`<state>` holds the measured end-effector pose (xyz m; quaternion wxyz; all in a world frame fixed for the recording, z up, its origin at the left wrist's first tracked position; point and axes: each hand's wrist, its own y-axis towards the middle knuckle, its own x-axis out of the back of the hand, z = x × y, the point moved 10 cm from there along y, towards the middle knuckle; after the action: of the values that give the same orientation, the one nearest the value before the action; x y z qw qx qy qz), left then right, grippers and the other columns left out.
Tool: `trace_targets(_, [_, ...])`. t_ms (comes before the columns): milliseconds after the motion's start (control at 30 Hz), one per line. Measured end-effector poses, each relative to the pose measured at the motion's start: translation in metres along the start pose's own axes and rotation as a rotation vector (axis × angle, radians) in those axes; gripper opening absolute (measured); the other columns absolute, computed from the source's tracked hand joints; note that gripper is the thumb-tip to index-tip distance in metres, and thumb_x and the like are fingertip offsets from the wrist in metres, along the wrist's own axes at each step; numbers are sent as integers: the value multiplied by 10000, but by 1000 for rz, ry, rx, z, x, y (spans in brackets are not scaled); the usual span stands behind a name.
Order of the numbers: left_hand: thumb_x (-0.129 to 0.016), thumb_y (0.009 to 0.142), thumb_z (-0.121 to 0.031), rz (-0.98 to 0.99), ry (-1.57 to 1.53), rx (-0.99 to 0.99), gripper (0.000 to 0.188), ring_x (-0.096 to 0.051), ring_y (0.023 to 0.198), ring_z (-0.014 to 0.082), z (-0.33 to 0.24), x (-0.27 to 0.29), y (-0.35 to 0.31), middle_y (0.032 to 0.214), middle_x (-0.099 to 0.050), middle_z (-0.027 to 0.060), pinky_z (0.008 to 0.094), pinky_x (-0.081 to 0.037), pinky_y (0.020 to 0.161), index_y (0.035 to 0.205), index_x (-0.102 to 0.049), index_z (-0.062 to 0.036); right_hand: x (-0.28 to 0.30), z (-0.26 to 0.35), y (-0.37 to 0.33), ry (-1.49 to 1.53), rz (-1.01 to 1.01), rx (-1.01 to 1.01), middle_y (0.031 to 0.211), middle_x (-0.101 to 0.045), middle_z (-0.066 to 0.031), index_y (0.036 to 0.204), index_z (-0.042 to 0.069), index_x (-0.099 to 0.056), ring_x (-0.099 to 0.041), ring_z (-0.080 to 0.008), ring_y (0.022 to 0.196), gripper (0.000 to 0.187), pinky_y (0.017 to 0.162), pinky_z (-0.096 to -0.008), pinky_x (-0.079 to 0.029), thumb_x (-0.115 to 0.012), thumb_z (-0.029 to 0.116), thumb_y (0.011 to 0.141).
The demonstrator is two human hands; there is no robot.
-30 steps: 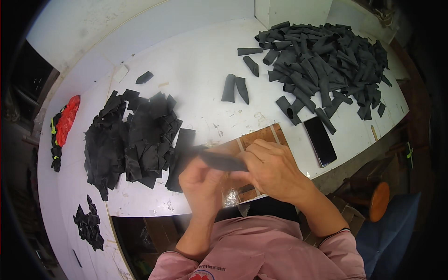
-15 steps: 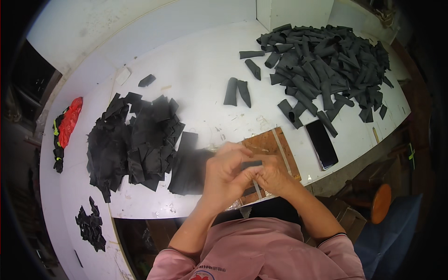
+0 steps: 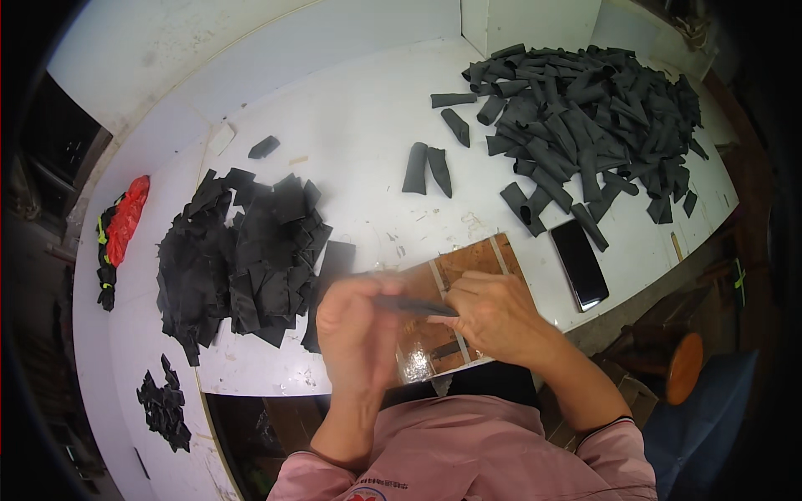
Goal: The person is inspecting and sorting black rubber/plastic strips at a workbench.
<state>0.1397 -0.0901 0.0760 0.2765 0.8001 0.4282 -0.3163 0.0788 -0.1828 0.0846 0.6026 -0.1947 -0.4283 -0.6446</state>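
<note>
Holds a slim dark grey fabric piece (image 3: 418, 306) between left hand (image 3: 355, 334) and right hand (image 3: 494, 317), above a brown board (image 3: 469, 260) with pale strips. Runs lengthwise from side to side, dipping slightly toward the body at the right end. Lies to the left of the right hand's grip, with fingertips there pressed together and pinching that end. Reaches, at the other end, to the blurred fingers of the left hand; cannot tell whether pinched there or merely touched.

Just left of the left hand, on the white table (image 3: 359, 108), a flat black piece (image 3: 334, 260), partly hidden; beyond, a heap of flat black pieces (image 3: 271, 242). Past the board, two grey tubes (image 3: 414, 169) side by side; farther right, a large heap of tubes (image 3: 576, 125). Right of the board, a dark-screened phone (image 3: 579, 265), without readable branding. On the pink shirt (image 3: 468, 442), small dark characters (image 3: 383, 483) and a cut-off round emblem (image 3: 365, 494).
</note>
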Motion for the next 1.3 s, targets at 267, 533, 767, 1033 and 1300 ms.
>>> trace_targets(267, [-585,817,-153,60,211,-49,141,-532,862,259,0,7,-6,827,-616,114,379,-397,823,852,-591,-17,-8,-3,-8,58,-59,-33,607,-495,-131,694,2,-526,-518,-312,597,284,536,-393,-421,-568,264,797])
trace_targets(533, [-519,839,-63,-296,942,-182,108,-530,747,94,-16,76,-5,829,-601,77,216,-419,701,868,-573,26,23,0,9,433,-67,-48,602,-579,-114,622,-3,-558,-584,-206,550,244,508,-292,-456,-596,169,790])
trace_targets(767, [-624,720,-183,-399,1874,159,261,-598,822,310,-19,197,57,847,-620,184,362,-461,737,885,-612,19,45,-96,1,986,-534,-613,560,-484,-20,850,-18,-545,-416,-65,478,464,473,-186,-332,-346,396,918])
trace_targets(1033, [-613,728,-64,-343,1652,-140,85,-580,641,240,-35,182,64,692,-599,135,321,-449,628,759,-585,11,-55,-47,-65,1074,-102,-726,584,-519,-22,806,4,-569,-466,-72,519,272,496,-203,-387,-452,233,894])
trace_targets(1300, [-629,756,12,-291,1071,-342,48,-490,613,26,-80,88,50,683,-558,-26,150,-388,577,775,-590,-7,-71,3,-26,547,-6,-377,656,-568,-103,848,-20,-567,-559,-150,597,127,543,-250,-426,-565,101,812])
